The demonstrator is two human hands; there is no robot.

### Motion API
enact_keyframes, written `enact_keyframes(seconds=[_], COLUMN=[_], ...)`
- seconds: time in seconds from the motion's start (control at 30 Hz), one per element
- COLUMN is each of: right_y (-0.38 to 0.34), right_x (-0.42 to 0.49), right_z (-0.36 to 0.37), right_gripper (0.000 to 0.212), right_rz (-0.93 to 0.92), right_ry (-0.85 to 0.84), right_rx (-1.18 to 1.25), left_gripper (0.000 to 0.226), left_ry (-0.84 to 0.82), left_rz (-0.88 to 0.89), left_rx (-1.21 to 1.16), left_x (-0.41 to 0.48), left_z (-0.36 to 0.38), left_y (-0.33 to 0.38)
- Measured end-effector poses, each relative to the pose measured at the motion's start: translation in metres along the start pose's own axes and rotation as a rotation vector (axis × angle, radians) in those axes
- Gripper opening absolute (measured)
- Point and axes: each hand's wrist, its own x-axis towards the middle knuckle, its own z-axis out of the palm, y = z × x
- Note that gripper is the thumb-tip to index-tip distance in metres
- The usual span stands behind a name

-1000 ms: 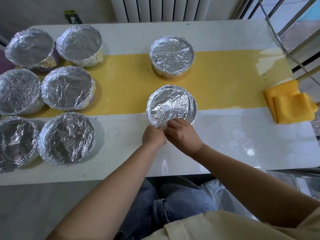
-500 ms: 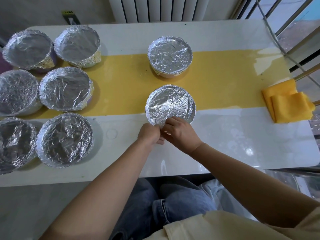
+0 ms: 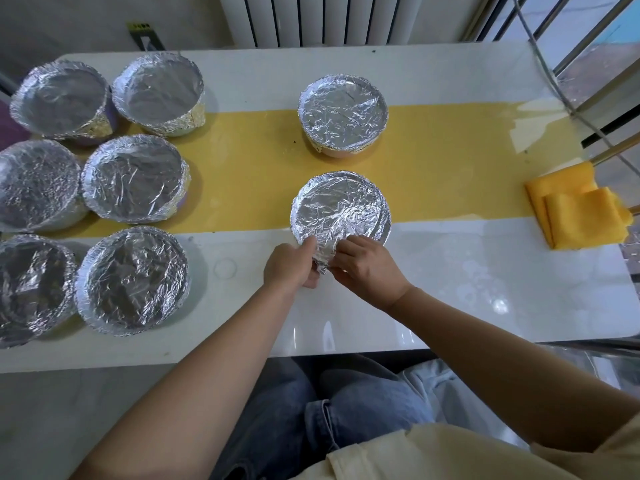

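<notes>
My left hand [image 3: 291,265] and right hand [image 3: 367,268] have parted, both pinching the foil flap [image 3: 322,254] at six o'clock on the bowl [image 3: 341,206], so sealing looks close.

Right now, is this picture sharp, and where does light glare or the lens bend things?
Head view: sharp where the left hand and right hand pinch the foil bowl. Head view: white glare patches on the glossy table, strongest toward the cloth side, and small sparkles on the foil. Head view: the wide lens bows the table's edges.
</notes>
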Motion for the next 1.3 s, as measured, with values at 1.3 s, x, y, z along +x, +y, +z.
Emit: enact_keyframes(seconds=[1.3], right_y=[-0.005], right_x=[0.007], right_z=[0.003], right_gripper=[0.020], right_rz=[0.048], right_ry=[-0.015], right_rx=[0.060], left_gripper=[0.053], left_ry=[0.025], left_rz=[0.057], left_rx=[0.023], left_x=[0.000], left_z=[-0.003], left_y=[-0.007])
